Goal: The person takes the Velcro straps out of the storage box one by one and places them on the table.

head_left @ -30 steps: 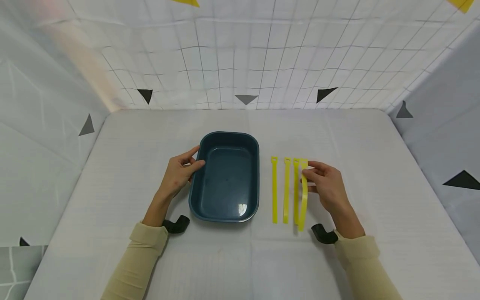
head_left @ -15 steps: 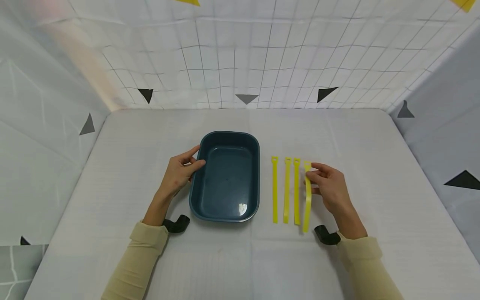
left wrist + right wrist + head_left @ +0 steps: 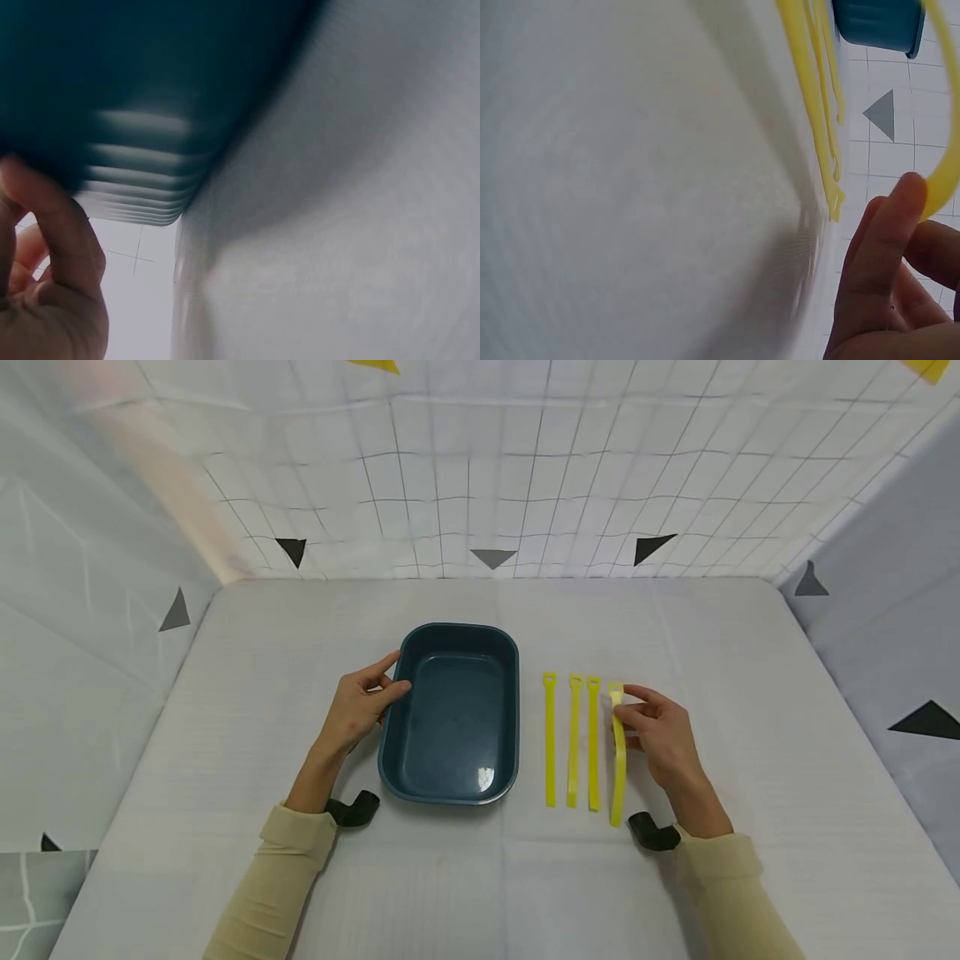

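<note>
A dark teal plastic tray [image 3: 453, 718] stands on the white table, nothing inside it. At its left rim my left hand [image 3: 351, 708] grips the wall, thumb over the edge and fingers outside; the left wrist view shows those fingers [image 3: 64, 232] against the tray's side. My right hand [image 3: 663, 735] pinches a yellow cable strap [image 3: 618, 777] near its slotted head. In the right wrist view this strap bows up above the fingertips [image 3: 907, 195], raised off the table. Three similar yellow straps [image 3: 593, 743] lie parallel between the tray and my right hand, slotted heads away from me.
White cloth covers the table [image 3: 480, 893], and a gridded white sheet [image 3: 495, 485] hangs behind its far edge. More sheets hang at both sides. A black wrist mount [image 3: 352, 810] juts from each sleeve cuff, low over the table.
My right hand has moved slightly right with its strap, which has come apart from the strap beside it and shifted right. My left hand and the tray have stayed put.
</note>
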Tool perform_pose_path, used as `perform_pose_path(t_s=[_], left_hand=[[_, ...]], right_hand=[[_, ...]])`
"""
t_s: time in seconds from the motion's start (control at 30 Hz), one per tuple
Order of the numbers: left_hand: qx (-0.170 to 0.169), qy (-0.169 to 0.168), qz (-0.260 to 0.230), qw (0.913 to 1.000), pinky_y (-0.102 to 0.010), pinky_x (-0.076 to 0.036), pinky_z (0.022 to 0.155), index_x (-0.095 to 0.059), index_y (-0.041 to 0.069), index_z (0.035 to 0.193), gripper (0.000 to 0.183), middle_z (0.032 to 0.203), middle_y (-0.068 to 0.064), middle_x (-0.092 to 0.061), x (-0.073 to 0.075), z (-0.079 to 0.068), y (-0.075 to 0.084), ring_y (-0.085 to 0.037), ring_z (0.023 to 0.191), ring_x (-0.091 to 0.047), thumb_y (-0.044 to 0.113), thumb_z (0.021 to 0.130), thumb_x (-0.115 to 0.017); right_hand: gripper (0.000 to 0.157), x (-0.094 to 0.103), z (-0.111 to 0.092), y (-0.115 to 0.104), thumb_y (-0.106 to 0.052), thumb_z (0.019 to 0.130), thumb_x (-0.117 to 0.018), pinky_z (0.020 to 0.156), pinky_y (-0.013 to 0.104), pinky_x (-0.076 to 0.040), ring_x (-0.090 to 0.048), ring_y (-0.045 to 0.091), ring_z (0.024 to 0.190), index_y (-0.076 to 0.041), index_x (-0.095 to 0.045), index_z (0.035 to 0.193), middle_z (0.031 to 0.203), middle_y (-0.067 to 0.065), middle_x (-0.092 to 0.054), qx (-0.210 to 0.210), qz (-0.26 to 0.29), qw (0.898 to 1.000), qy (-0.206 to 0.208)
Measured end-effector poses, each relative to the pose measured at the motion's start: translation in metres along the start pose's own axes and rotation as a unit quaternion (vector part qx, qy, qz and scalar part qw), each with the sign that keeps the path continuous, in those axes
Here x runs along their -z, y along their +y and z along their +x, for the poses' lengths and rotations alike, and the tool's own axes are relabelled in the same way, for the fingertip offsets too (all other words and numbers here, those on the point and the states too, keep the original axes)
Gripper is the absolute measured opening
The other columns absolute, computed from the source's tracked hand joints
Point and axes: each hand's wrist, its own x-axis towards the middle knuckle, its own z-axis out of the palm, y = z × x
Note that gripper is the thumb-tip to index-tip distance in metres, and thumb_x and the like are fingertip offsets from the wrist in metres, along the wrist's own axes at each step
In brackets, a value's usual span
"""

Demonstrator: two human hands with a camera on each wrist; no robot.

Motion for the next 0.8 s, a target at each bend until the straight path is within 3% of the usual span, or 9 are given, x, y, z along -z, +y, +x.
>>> perform_pose_path(t_s=[0.27, 0.63, 0.8], left_hand=[[-0.004, 0.0, 0.001, 1.0, -0.025, -0.041, 0.045, -0.043, -0.002, 0.146, 0.055, 0.08, -0.012, -0.054, 0.0, 0.0, 0.0, -0.01, 0.046, -0.044, 0.004, 0.095, -0.065], [0.003, 0.001, -0.007, 1.0, -0.026, -0.042, 0.045, -0.044, -0.002, 0.146, 0.055, 0.083, -0.023, -0.054, -0.001, -0.001, 0.003, -0.013, 0.046, -0.044, 0.005, 0.095, -0.065], [0.005, 0.003, -0.006, 1.0, -0.025, -0.041, 0.045, -0.044, -0.001, 0.146, 0.055, 0.082, -0.02, -0.054, -0.001, -0.001, 0.003, -0.01, 0.047, -0.044, 0.005, 0.095, -0.065]], right_hand=[[0.05, -0.001, 0.005, -0.001, -0.012, 0.097, -0.063, 0.071, 0.023, -0.055, -0.06, 0.013, 0.085, -0.006, -0.049, 0.145, 0.106, 0.01, -0.057, -0.004, -0.004, 1.0, 0.012], [0.05, 0.001, 0.01, 0.002, -0.004, 0.096, -0.062, 0.072, 0.021, -0.055, -0.063, 0.008, 0.08, 0.0, -0.048, 0.144, 0.105, 0.01, -0.056, -0.001, 0.011, 1.0, 0.005], [0.05, 0.001, 0.012, 0.005, -0.003, 0.096, -0.062, 0.074, 0.021, -0.055, -0.064, 0.007, 0.083, 0.001, -0.047, 0.144, 0.107, 0.009, -0.059, -0.007, 0.022, 1.0, 0.007]])
